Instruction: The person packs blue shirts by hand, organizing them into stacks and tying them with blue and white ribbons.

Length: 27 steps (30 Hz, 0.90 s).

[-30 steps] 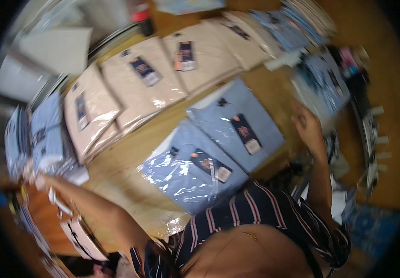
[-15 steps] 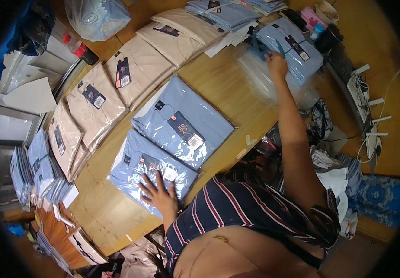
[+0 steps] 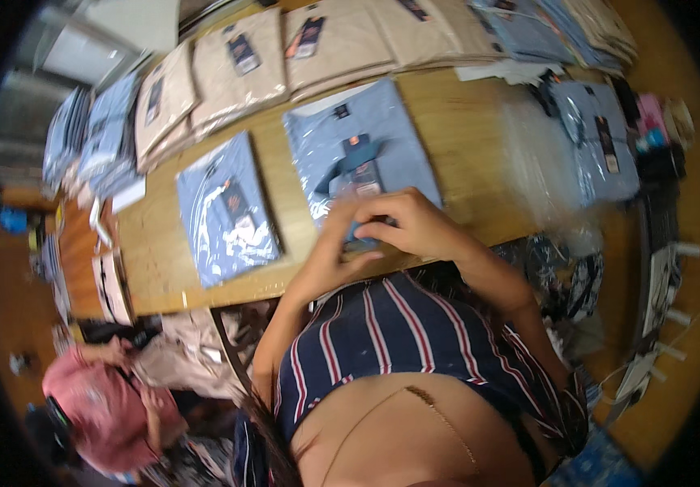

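Note:
My left hand [image 3: 333, 243] and my right hand [image 3: 419, 227] meet above the lower edge of a larger light-blue folded shirt [image 3: 407, 138] in clear plastic. A dark blue strip [image 3: 370, 154] of cloth or ribbon loops up from the hands over the shirt's tag. My right hand's fingers are curled closed on the strip. Motion smears my left fingers; its thumb sticks out, and its hold on the strip is unclear. To the left, apart from both hands, lies a smaller bagged light-blue shirt [image 3: 216, 191] with a dark tag.
Bagged beige shirts [image 3: 240, 85] line the table's far side. Stacks of blue shirts [image 3: 110, 130] stand at the far left, and another blue stack [image 3: 589, 162] at the right beside loose clear plastic [image 3: 536, 154]. A person in pink [image 3: 110, 398] sits at the lower left.
My right hand has come back from the right-hand stack with the dark blue strip. My left hand has left the smaller shirt and joined it. The two shirts now lie apart.

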{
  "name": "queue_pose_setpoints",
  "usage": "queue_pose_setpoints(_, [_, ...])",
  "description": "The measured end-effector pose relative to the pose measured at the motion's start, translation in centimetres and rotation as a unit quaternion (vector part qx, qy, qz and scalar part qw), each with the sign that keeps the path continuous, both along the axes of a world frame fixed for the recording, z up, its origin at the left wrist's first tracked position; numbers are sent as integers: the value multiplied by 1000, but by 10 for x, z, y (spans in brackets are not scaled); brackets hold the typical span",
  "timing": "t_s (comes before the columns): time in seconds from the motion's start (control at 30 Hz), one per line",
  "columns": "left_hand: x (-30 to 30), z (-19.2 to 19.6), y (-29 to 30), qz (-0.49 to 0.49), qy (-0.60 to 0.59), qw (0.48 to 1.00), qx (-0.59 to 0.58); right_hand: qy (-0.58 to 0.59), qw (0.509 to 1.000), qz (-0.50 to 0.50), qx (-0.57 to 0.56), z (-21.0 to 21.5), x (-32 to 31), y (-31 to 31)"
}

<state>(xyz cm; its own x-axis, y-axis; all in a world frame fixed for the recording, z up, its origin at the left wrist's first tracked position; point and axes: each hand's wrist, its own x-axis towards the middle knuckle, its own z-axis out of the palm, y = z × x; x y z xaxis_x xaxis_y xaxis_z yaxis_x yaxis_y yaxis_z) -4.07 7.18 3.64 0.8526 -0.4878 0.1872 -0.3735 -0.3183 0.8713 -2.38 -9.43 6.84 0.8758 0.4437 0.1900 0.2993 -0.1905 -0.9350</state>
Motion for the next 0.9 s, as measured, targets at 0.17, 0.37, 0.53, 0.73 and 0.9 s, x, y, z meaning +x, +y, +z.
queue_pose_setpoints(0.17, [0,3,29,-51,269,957,-92,238,921,-79,299,11,-15,-77])
queue_pose_setpoints(0.37, [33,-23,53,57,208,976,9,313,933,-101,149,-28,16,-108])
queue_pose_setpoints(0.53, [121,-90,43,328,-75,940,63,181,937,-235,-186,-92,91,-82])
queue_pose_setpoints(0.73, [105,-98,32,390,-1,920,43,93,953,-218,-188,-137,54,-58])
queue_pose_setpoints(0.9, [49,-87,62,306,61,943,113,313,937,-34,-151,-89,-5,-89])
